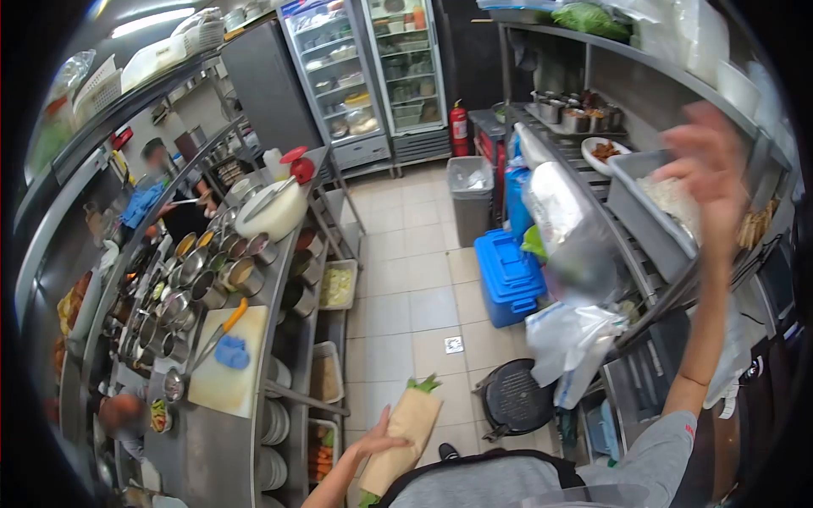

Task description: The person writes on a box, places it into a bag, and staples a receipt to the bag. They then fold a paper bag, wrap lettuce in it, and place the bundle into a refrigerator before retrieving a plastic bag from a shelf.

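Observation:
My left hand [383, 438] holds a long brown paper package [405, 442] low in front of my body, with green leaves [426, 383] sticking out at both ends. Raised at the right, my right hand [701, 159] is blurred by motion, so its fingers are hard to make out. It appears in front of the shelf, over the edge of a grey bin [648, 207] that holds something whitish. A white dish of reddish-brown food [606, 154] sits beside that bin.
At the left, a steel counter [207, 449] carries pots, a cutting board [246, 385], an orange-handled knife [235, 315] and a blue cloth [231, 352]. A blue lidded box [511, 275] and black stool [518, 396] stand right of the tiled aisle. Two people are beyond the counter.

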The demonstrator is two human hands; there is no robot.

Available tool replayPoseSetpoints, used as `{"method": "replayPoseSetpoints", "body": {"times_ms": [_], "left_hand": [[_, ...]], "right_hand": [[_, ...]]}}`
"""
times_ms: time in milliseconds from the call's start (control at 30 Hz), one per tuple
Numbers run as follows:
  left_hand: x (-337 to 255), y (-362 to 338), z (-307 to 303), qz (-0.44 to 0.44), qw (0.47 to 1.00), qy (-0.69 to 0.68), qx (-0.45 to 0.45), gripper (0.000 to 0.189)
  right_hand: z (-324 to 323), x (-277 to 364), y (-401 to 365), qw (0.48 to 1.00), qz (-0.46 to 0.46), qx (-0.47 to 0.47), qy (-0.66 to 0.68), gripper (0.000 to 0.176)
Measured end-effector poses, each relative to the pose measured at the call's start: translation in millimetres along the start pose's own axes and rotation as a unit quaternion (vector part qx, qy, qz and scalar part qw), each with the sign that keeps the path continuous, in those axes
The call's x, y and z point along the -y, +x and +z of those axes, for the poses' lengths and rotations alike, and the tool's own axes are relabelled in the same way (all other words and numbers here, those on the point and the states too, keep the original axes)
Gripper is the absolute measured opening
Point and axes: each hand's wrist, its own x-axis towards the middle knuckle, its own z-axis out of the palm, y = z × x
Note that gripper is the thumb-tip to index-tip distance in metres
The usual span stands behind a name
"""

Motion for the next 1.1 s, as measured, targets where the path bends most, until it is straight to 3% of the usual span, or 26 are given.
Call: {"method": "replayPoseSetpoints", "body": {"times_ms": [67,100,133,200,233,300,367,467,567,667,767,900,967,1000,1100], "left_hand": [[-31.3,-3.9,-23.1,0.056,0.998,0.011,0.036,0.124],[-68.3,-16.4,-31.2,0.060,0.997,0.026,0.051,0.123],[-91.6,-24.4,-33.9,0.067,0.995,0.039,0.067,0.122],[-107.6,-21.7,-37.7,0.053,0.991,0.106,0.067,0.119],[-115.0,-13.6,-42.5,0.048,0.987,0.140,0.066,0.118],[-117.2,6.2,-52.1,0.052,0.986,0.134,0.080,0.116],[-119.5,29.0,-71.9,0.047,0.984,0.150,0.089,0.114],[-137.4,68.3,-107.6,0.040,0.976,0.191,0.102,0.111],[-163.8,123.8,-153.5,0.018,0.965,0.230,0.129,0.104],[-205.1,178.8,-205.7,0.040,0.961,0.249,0.111,0.090],[-230.6,220.6,-250.2,-0.008,0.977,0.204,0.067,0.074],[-224.5,277.1,-303.3,0.037,0.986,0.164,-0.014,0.071],[-226.4,303.9,-325.9,0.054,0.986,0.152,-0.047,0.070],[-245.1,310.8,-337.4,0.012,0.986,0.158,-0.048,0.068],[-283.9,345.0,-377.8,0.028,0.984,0.167,-0.053,0.068]], "right_hand": [[109.5,31.0,-21.9,0.983,-0.011,0.161,0.087,0.045],[162.9,28.5,-43.4,0.956,-0.019,0.247,0.158,0.062],[205.7,41.0,-66.5,0.877,0.130,0.327,0.326,0.078],[286.6,41.6,-126.9,0.808,0.104,0.457,0.357,0.084],[314.9,47.1,-147.1,0.800,0.043,0.498,0.331,0.089],[368.4,49.4,-184.7,0.694,0.104,0.558,0.443,0.093],[411.7,40.8,-199.3,0.635,0.078,0.646,0.416,0.096],[460.4,15.8,-196.9,0.568,0.081,0.690,0.441,0.096],[516.2,-24.8,-176.4,0.544,0.119,0.674,0.487,0.096],[560.0,-57.8,-112.4,0.538,0.072,0.725,0.424,0.095],[604.2,-90.9,-64.1,0.546,0.010,0.765,0.341,0.102],[650.9,-137.8,-8.6,0.554,-0.066,0.805,0.202,0.114],[692.4,-187.8,-4.0,0.543,-0.053,0.804,0.235,0.119],[715.3,-211.6,-5.6,0.535,-0.044,0.805,0.253,0.121],[778.6,-275.2,0.7,0.482,0.006,0.819,0.312,0.128]]}}
